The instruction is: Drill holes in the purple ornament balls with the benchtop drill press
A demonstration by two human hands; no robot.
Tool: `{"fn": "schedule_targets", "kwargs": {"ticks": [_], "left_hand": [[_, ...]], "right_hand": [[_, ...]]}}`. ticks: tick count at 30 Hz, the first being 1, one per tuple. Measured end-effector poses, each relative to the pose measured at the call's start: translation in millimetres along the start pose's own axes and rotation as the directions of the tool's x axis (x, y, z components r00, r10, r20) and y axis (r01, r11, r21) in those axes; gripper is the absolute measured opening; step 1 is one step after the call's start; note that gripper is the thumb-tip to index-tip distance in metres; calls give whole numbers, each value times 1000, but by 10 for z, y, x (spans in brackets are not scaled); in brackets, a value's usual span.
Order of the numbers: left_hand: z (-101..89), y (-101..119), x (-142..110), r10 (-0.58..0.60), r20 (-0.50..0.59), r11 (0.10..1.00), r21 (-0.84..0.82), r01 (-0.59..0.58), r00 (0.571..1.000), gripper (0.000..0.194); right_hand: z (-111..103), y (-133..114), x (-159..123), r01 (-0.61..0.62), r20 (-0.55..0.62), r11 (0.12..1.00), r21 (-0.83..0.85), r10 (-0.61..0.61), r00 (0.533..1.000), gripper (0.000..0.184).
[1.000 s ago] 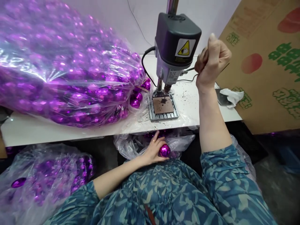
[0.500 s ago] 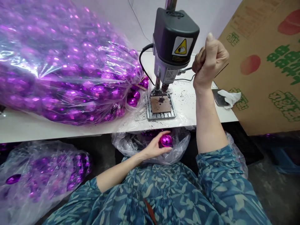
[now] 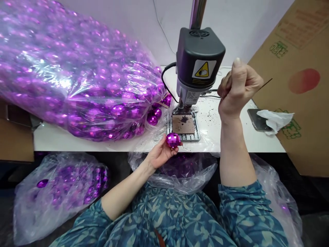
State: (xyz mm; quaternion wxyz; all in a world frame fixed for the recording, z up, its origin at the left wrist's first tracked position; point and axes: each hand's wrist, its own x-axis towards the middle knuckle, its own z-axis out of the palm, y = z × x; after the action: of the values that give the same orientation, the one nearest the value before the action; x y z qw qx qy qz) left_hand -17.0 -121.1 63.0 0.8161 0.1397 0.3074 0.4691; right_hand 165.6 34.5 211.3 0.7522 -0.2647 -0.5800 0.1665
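Observation:
A shiny purple mirror-ball ornament (image 3: 173, 140) rests in the fingers of my left hand (image 3: 161, 153), at the table's front edge. Just beyond it is the small drill press (image 3: 199, 65), with a brown board (image 3: 183, 124) on its slotted metal base (image 3: 195, 135). Dark shavings lie on the board. My right hand (image 3: 238, 90) is closed in a fist around the press's feed lever (image 3: 212, 90), thumb pointing up. Under the left hand, at my lap, an open clear plastic bag (image 3: 180, 175) holds more purple balls.
A huge clear bag of purple balls (image 3: 97, 89) covers the table's left side. Another bag (image 3: 64, 185) sits lower left. At right stand a cardboard box (image 3: 290, 103), a phone (image 3: 258, 120) and a crumpled tissue (image 3: 277, 120). Shavings dot the white table (image 3: 236, 137).
My left hand has lifted the ball from over the lap bag up to the front of the press base. My right hand stays on the lever. The view has shifted.

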Motion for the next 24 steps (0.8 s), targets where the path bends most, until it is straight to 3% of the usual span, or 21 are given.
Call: {"fn": "schedule_targets", "kwargs": {"ticks": [4,7,9,16,24], "left_hand": [[-57,78,134,212,-55,974,96,-207,976,57],[-76,238,363,411,-118,897,232,-377,904,69],[-73,350,555,480,-115,844,331,-422,870,69],[-119,446,1081,530,-31,706,569,-421,847,67],[-193,411,1205,553,18,604,679,-416,833,59]], "right_hand": [[10,-34,-14,1,-8,999,37,-1,1000,68],[12,-67,-36,-20,-24,998,51,22,999,69],[7,-87,-50,-25,-26,998,51,27,999,68],[-2,-116,-77,20,-33,993,118,-16,999,61],[22,-206,-90,14,-51,999,48,-11,999,66]]}}
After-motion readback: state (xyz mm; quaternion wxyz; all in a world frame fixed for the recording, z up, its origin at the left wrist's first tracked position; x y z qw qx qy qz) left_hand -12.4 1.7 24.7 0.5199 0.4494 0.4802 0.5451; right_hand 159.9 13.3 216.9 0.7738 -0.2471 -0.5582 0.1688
